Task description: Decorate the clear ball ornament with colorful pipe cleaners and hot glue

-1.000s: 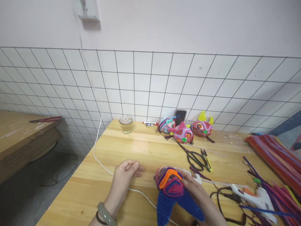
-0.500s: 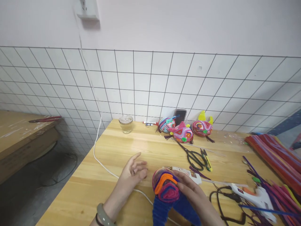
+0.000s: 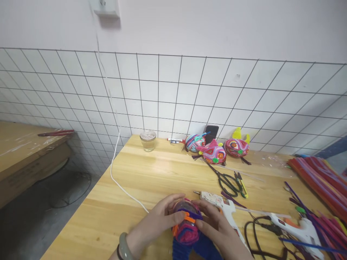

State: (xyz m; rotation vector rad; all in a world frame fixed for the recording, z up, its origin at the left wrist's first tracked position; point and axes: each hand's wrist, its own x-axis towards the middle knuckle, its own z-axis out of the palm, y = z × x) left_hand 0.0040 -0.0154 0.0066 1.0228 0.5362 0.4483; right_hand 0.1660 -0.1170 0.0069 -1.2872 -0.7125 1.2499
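Between both hands, low in the middle, is a clear ball [image 3: 186,235] partly covered with pink, purple and blue fuzzy pipe cleaners. A bent orange pipe cleaner [image 3: 190,218] lies across its front, and dark blue fuzzy strips [image 3: 182,251] hang below. My left hand [image 3: 162,216] wraps round the ball's left side, its thumb pressing on the orange piece. From the right, my right hand [image 3: 217,228] grips the ball, thumb near the orange piece's other end. The fingers behind the ball are partly hidden. A white glue gun [image 3: 230,206] lies beside my right hand.
Black scissors [image 3: 229,185] and a yellow cutter [image 3: 244,190] lie ahead. Decorated pipe-cleaner balls [image 3: 214,153] and a phone [image 3: 211,133] stand near the wall, with a glass [image 3: 148,141] further left. Another glue gun [image 3: 300,230], cords and pipe-cleaner bundles [image 3: 322,184] occupy the right.
My left hand has moved right from beside the ball and closed on it, thumb on the orange pipe cleaner. The right hand stays on the ball. The view has shifted slightly.
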